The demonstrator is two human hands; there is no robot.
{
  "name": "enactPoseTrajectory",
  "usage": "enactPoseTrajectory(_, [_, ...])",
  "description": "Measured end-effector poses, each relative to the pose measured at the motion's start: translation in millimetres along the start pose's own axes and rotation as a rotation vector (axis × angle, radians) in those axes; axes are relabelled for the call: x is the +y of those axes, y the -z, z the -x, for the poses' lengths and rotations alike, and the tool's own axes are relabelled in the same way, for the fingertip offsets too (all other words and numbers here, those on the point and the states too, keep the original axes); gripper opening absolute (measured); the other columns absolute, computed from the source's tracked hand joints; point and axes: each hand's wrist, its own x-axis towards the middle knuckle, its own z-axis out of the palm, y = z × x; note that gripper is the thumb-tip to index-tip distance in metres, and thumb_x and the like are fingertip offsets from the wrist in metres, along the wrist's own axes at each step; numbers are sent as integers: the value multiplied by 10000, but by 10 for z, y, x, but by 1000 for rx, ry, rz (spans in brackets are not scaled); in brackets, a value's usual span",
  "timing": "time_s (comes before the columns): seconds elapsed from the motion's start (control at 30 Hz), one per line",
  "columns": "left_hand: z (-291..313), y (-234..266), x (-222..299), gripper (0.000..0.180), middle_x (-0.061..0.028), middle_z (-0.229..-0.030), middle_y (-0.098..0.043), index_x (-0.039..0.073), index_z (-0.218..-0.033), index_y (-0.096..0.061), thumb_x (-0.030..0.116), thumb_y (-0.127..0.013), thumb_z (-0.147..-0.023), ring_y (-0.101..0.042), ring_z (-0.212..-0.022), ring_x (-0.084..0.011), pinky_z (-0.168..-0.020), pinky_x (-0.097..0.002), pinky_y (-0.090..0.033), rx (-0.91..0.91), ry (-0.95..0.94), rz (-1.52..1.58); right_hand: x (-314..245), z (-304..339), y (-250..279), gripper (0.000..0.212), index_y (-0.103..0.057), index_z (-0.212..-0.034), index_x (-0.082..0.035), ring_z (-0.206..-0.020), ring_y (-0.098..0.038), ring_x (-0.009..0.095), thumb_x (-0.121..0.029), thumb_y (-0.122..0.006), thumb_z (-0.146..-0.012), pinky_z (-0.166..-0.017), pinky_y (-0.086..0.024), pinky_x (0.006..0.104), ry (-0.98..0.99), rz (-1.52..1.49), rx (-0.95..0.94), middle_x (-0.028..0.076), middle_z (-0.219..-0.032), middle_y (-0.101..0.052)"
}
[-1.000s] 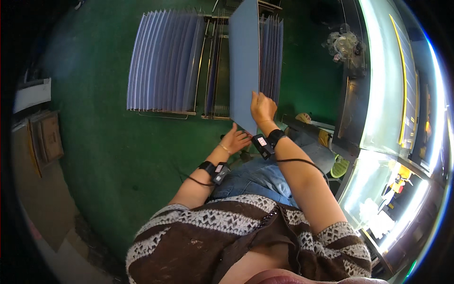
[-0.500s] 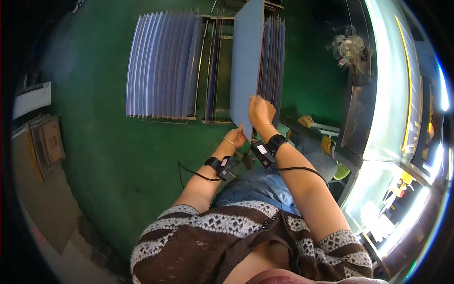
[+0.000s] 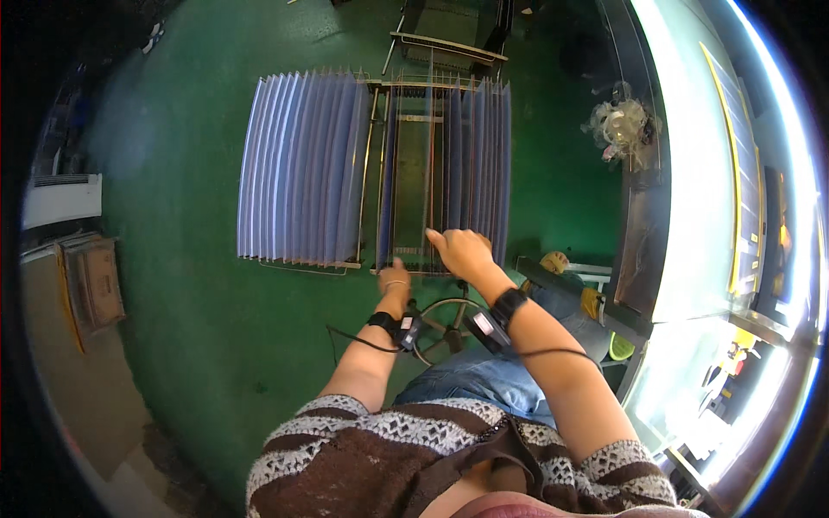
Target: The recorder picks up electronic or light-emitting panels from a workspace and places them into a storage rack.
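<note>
A rack (image 3: pixel 360 264) of metal rods in front of me holds several thin blue panels (image 3: pixel 298 168) standing on edge in two groups. One panel (image 3: pixel 430 147), seen nearly edge-on, stands in the right half of the rack. My right hand (image 3: pixel 466 257) is closed at that panel's near edge, thumb on its left side and fingers curled to the right. My left hand (image 3: pixel 395 282) is low beside the rack's front rail, left of this panel; its fingers are partly hidden and small, so their grip is unclear. Both wrists wear black straps with small boxes and cables.
Beneath my hands is a round handwheel (image 3: pixel 445 328). A long bench (image 3: pixel 643 259) with a brightly lit top runs along the right, with crumpled clear plastic (image 3: pixel 622 128) at its edge. Flattened cardboard (image 3: pixel 92 281) leans at the left. Another metal frame (image 3: pixel 449 45) stands behind the rack.
The blue panel, broad side showing before, has gone down into the rack and now appears nearly edge-on. My left hand has left its corner and moved left. The view has shifted.
</note>
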Motion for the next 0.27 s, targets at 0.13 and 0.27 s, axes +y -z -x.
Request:
enactPoseTrajectory(0.13, [-344,403,432,239,-153,-764,-609,59,-798,-576,294,-539,-827,-573,-731,-363,-634,-463,-434,347,-745,-149,152,588,235,310,-637,-840,-62,-735,-608,360,-333,-487,-839,-683,-483,438,75,-288,57,179,-756,-627])
enactPoseTrajectory(0.27, [-657,287,1138,243,-165,-808,-616,83,-883,-566,317,-546,-822,-587,-773,-351,-674,-438,-460,319,-902,-365,448,1026,143,255,-640,-941,-53,-786,-640,274,-247,-582,-786,-760,-482,382,46,-381,55,168,-782,-642])
